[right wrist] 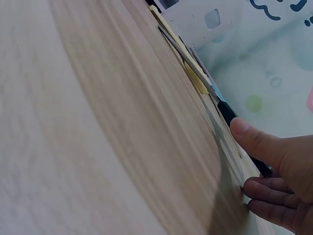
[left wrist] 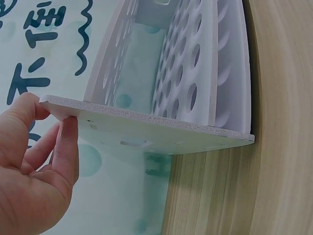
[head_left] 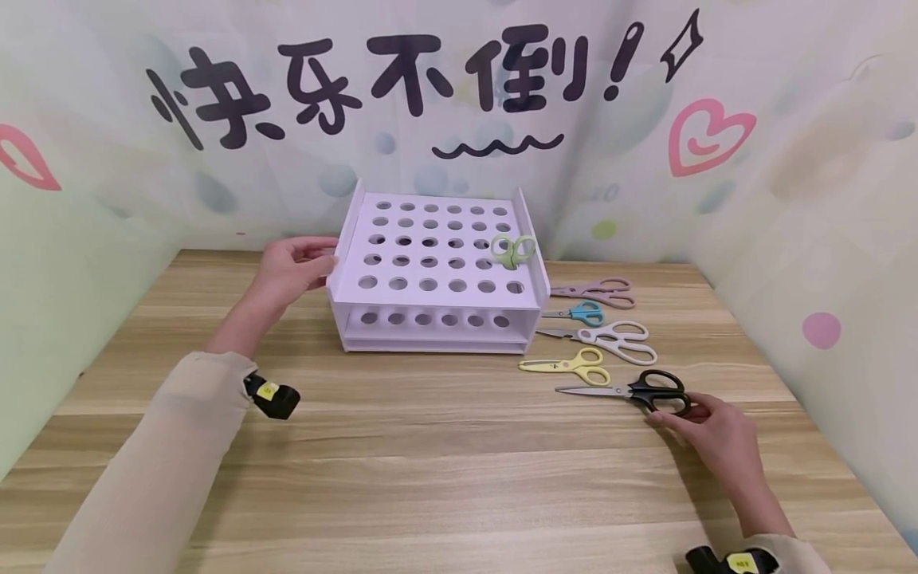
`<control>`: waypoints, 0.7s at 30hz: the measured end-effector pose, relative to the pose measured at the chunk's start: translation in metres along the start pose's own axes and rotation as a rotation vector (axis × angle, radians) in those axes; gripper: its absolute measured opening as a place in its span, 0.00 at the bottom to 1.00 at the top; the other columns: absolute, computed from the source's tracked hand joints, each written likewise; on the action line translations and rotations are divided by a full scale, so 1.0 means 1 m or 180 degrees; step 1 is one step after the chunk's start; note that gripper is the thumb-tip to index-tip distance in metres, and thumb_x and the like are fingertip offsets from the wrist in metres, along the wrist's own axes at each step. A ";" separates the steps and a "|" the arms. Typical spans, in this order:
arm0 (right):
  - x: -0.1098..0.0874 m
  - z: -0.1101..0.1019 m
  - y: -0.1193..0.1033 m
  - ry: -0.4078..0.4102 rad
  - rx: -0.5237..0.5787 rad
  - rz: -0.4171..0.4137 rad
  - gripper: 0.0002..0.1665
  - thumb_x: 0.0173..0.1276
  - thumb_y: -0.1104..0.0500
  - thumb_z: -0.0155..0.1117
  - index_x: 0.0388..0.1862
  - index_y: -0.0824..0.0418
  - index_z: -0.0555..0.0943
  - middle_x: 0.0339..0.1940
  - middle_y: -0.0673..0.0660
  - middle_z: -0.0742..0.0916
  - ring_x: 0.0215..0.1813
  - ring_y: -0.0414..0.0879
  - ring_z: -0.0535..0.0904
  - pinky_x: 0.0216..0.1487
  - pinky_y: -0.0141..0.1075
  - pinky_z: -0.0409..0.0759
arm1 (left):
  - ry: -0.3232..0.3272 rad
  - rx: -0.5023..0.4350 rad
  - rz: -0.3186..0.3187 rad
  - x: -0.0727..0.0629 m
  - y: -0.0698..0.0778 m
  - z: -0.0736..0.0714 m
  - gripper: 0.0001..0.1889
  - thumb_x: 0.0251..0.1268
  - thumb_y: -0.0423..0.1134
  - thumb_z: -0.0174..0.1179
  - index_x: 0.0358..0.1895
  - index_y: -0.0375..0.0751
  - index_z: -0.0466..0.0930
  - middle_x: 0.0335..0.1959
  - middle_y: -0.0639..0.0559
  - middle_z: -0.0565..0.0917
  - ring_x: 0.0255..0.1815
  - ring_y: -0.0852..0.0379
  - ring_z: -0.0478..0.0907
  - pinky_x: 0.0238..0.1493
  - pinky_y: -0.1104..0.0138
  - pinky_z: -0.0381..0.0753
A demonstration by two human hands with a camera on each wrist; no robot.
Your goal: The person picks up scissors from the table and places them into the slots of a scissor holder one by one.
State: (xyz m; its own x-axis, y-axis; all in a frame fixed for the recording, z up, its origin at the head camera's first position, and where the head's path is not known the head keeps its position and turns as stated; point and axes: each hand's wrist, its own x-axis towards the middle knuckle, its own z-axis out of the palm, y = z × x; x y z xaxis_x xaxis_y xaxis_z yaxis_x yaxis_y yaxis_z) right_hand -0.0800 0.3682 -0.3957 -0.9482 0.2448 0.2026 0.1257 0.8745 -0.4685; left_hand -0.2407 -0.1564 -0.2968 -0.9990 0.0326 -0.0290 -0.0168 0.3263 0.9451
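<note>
A white rack (head_left: 441, 346) with rows of round holes stands on the table. My left hand (head_left: 290, 269) pinches the upper edge of its left side panel (left wrist: 161, 137) between thumb and fingers. At the right, my right hand (head_left: 720, 438) holds black-handled scissors (head_left: 638, 391) by the handle loops, thumb on the near loop. Their closed blades point left, and in the right wrist view they show edge-on, close over the wood. Green scissors (head_left: 511, 259) stand in a hole near the rack's right side, handles up.
Beside the rack's right side lie mauve scissors (head_left: 613, 293), blue scissors (head_left: 590, 312), white scissors (head_left: 620, 339) and yellow scissors (head_left: 584, 365), handles to the right. A printed curtain (head_left: 402, 167) hangs behind the wooden table (head_left: 430, 478).
</note>
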 end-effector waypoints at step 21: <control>0.001 -0.010 -0.014 0.0385 0.0037 -0.0078 0.34 0.43 0.51 0.77 0.47 0.69 0.79 0.26 0.61 0.86 0.27 0.46 0.80 0.28 0.30 0.66 | -0.0009 0.0046 0.0000 0.001 0.000 0.000 0.22 0.64 0.37 0.54 0.62 0.37 0.70 0.45 0.46 0.72 0.41 0.58 0.72 0.40 0.73 0.80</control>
State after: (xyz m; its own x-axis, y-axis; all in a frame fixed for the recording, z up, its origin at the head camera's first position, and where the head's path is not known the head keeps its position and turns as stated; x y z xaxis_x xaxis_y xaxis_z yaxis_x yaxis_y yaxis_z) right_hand -0.0795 0.3599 -0.3804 -0.9087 0.2728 0.3161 0.0989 0.8761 -0.4719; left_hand -0.2414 -0.1566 -0.2972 -0.9989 0.0353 -0.0301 -0.0163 0.3399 0.9403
